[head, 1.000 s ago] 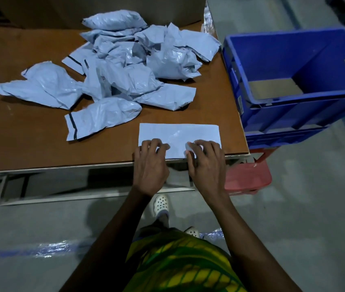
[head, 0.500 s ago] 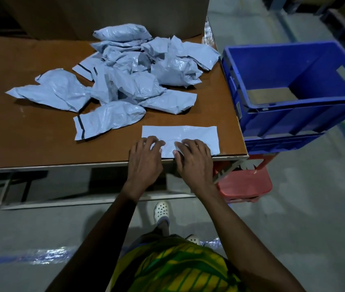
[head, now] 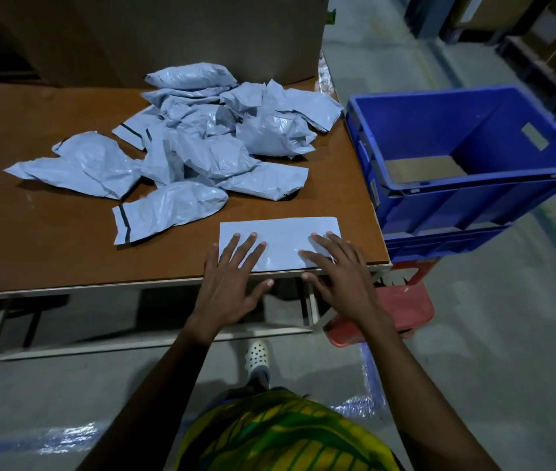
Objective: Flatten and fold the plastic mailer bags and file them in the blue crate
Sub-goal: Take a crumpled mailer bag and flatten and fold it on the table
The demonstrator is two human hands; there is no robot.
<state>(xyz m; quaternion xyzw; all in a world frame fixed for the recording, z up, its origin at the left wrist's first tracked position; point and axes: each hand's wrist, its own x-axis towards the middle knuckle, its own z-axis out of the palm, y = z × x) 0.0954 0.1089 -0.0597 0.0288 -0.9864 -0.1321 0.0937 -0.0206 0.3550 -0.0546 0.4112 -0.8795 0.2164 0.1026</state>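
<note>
A flattened pale grey mailer bag (head: 283,237) lies as a neat rectangle at the near right edge of the brown table (head: 49,253). My left hand (head: 232,280) presses on its left end with fingers spread straight. My right hand (head: 341,273) lies flat on its right end, fingers straight too. Behind it, a heap of several crumpled grey mailer bags (head: 208,144) covers the middle of the table. The blue crate (head: 473,158) stands to the right of the table, open, with a piece of brown card on its floor.
A large cardboard box (head: 167,32) stands at the back of the table. Under the crate sits a second blue crate on a red stool (head: 388,311). Grey concrete floor lies around, with bubble wrap near my feet.
Both hands had curled fingers at the mailer's near edge, close together; now they lie flat with fingers spread, further apart on the bag. The camera view has shifted.
</note>
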